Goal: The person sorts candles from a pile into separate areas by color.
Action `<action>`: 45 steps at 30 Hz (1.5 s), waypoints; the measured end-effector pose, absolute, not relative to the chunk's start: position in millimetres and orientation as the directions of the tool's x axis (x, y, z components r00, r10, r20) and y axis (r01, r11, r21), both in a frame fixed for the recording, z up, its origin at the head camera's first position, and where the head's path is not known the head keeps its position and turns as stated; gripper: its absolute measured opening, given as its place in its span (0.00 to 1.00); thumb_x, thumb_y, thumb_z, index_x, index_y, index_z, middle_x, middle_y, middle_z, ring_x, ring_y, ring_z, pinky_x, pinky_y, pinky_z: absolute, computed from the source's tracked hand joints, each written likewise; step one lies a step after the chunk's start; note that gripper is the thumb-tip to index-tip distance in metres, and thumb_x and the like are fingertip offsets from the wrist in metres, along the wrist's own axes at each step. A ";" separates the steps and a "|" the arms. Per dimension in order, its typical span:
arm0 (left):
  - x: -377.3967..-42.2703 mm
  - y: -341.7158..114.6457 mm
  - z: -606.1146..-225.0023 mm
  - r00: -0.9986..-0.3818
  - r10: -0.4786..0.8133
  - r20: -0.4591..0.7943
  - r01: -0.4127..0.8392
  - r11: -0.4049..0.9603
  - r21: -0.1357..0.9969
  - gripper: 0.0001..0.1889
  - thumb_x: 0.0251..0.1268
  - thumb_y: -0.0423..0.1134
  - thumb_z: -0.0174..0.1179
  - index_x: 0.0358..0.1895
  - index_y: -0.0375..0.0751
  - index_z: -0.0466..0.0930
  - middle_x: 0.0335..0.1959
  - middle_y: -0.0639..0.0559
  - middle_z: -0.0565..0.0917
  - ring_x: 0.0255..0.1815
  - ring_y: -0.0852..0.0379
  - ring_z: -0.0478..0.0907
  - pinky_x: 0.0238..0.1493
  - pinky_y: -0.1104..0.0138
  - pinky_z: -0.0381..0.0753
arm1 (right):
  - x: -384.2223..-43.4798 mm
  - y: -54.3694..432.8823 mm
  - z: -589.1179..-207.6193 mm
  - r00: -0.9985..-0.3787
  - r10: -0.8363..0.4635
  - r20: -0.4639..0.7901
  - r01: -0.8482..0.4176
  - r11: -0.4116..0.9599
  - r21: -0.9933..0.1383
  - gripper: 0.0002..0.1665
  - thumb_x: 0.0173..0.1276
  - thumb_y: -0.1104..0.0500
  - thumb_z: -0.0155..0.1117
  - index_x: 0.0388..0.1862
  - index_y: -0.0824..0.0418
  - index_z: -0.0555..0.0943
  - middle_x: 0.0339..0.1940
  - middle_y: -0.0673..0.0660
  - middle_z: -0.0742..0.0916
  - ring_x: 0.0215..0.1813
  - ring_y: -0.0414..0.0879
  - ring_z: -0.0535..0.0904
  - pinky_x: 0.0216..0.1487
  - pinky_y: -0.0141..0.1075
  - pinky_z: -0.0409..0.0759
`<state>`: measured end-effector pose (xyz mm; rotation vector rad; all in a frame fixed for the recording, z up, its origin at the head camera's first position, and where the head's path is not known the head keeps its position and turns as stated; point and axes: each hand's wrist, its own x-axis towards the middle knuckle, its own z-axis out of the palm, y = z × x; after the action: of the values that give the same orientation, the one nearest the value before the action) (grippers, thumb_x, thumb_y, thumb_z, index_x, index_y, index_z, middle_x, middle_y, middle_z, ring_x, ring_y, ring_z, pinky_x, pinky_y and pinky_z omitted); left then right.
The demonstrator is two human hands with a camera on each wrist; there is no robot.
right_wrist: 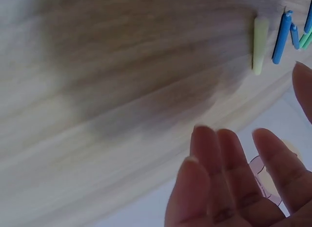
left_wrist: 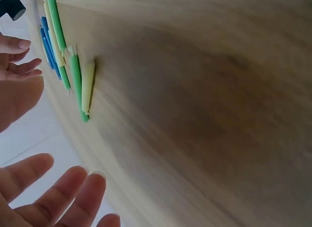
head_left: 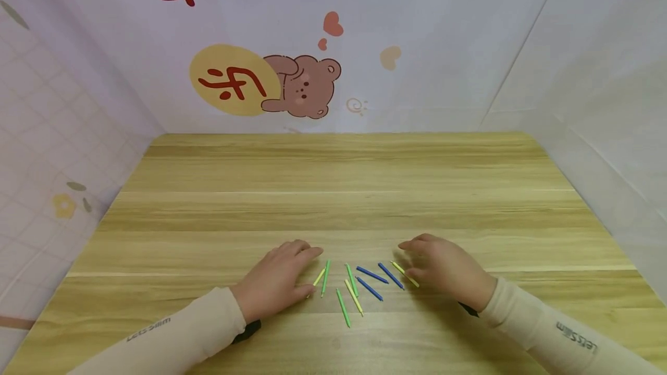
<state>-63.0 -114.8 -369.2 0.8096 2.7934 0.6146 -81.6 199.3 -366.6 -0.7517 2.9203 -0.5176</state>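
Three green, three yellow and three blue thin candles with short wicks lie loosely between the hands. My left hand [head_left: 278, 281], fingers relaxed and spread, is beside the leftmost yellow candle [head_left: 319, 277] and a green candle [head_left: 326, 279]; its palm holds nothing in the left wrist view. My right hand [head_left: 449, 265] is over the right end of the group, nearest another yellow candle [head_left: 405, 274], with loosely bent fingers and nothing gripped. Mid-group are the blue candles [head_left: 370, 289], a green candle [head_left: 343, 308] and a yellow candle [head_left: 354, 298], some touching or crossing.
The wooden tabletop [head_left: 333, 190] runs back to a white wall covering [head_left: 443, 45] printed with a bear and hearts. Side coverings stand at left and right. Dark bands [head_left: 246, 331] show under both wrists, below the pale sleeves.
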 end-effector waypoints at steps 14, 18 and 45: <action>-65.7 -107.6 -370.1 -0.855 0.497 -0.146 0.364 0.777 0.513 0.24 0.57 0.38 0.68 0.57 0.34 0.76 0.48 0.46 0.79 0.49 0.50 0.78 0.52 0.55 0.77 | -84.0 189.9 -369.0 -0.890 -0.424 -0.166 -0.325 0.847 -0.421 0.17 0.50 0.62 0.76 0.40 0.59 0.84 0.24 0.43 0.80 0.29 0.36 0.74 0.35 0.35 0.75; -66.6 -105.6 -369.4 -0.858 0.481 -0.182 0.316 0.772 0.551 0.23 0.55 0.35 0.69 0.56 0.33 0.77 0.47 0.46 0.79 0.50 0.50 0.78 0.54 0.54 0.76 | -85.0 188.6 -370.1 -0.894 -0.404 -0.192 -0.293 0.853 -0.433 0.15 0.51 0.63 0.75 0.39 0.58 0.84 0.24 0.44 0.80 0.28 0.38 0.73 0.34 0.35 0.74; -68.7 -97.7 -372.8 -0.857 0.451 -0.251 0.215 0.754 0.620 0.13 0.52 0.27 0.66 0.43 0.33 0.79 0.25 0.52 0.69 0.29 0.56 0.66 0.32 0.65 0.65 | -89.1 184.5 -373.3 -0.884 -0.431 -0.182 -0.309 0.829 -0.466 0.10 0.51 0.70 0.68 0.32 0.59 0.86 0.22 0.44 0.80 0.27 0.37 0.70 0.31 0.32 0.71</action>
<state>-68.7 -97.7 -372.8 0.5094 2.5647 0.8387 -89.1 184.5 -373.3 -0.5649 2.7313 -0.6275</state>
